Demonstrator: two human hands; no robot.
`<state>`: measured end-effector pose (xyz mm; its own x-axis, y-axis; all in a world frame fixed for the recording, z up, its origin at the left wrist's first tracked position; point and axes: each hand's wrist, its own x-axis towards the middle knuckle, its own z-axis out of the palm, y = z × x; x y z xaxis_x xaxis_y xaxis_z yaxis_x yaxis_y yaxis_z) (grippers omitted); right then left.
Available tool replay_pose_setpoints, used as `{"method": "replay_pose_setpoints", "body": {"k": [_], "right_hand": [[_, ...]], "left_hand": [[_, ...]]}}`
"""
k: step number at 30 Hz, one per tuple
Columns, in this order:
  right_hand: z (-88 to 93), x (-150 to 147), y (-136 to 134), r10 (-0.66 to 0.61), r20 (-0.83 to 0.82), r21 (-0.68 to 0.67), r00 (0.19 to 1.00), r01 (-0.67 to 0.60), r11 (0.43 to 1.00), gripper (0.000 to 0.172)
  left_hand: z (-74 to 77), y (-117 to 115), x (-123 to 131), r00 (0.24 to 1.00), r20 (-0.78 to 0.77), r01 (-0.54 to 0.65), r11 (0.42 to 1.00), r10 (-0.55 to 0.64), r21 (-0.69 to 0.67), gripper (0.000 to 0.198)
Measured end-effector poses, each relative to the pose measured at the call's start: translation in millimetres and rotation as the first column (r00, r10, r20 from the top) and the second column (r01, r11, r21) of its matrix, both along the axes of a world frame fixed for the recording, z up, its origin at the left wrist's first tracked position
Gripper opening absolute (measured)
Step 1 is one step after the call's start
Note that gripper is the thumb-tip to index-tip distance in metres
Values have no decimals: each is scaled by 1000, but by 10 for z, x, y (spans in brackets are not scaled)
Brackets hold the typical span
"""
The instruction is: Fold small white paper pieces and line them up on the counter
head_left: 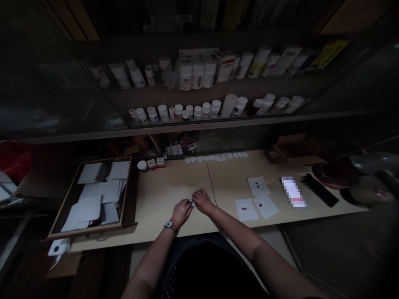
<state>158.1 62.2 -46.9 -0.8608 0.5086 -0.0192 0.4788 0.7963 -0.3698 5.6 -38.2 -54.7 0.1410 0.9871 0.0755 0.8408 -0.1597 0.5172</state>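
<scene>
Both my hands meet near the middle of the pale wooden counter [168, 187]. My left hand [181, 211], with a watch on its wrist, and my right hand [202, 201] have their fingers pinched together on a small white folded paper [193, 204] between them. To the right lie three white paper squares [257, 185], each with small red tablets on it. A row of small folded white packets [215, 158] lies along the back of the counter.
An open wooden drawer [60, 216] full of white paper sheets stands at the left. Glass shelves with several white medicine bottles [196, 74] rise behind the counter. A dark remote-like object [319, 190], a cardboard box [293, 149] and a small white jar [142, 165] rest on the counter.
</scene>
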Motion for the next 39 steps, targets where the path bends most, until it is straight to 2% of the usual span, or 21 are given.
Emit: {"method": "replay_pose_setpoints", "body": {"k": [3, 9, 18, 25, 32, 39], "right_hand": [[11, 31, 0, 17, -28, -18, 999, -18, 1000, 20], [18, 77, -25, 59, -71, 20, 996, -58, 998, 23], [9, 124, -32, 71, -46, 47, 996, -68, 997, 26], [52, 224, -117, 102, -16, 13, 995, -102, 995, 38], [48, 265, -214, 58, -28, 13, 998, -58, 998, 43], [57, 268, -217, 43, -33, -20, 999, -44, 999, 43]], "left_hand": [[-18, -23, -15, 1000, -1, 28, 1000, -28, -7, 22], [-31, -36, -15, 1000, -26, 6, 1000, -7, -20, 22], [3, -41, 15, 997, -71, 2, 1000, -2, 5, 22], [-17, -105, 18, 993, -116, -20, 1000, 20, -1, 31], [-11, -169, 28, 983, -184, -1, 1000, -3, -22, 40], [55, -185, -52, 980, -165, 118, 993, -115, 10, 38]]}}
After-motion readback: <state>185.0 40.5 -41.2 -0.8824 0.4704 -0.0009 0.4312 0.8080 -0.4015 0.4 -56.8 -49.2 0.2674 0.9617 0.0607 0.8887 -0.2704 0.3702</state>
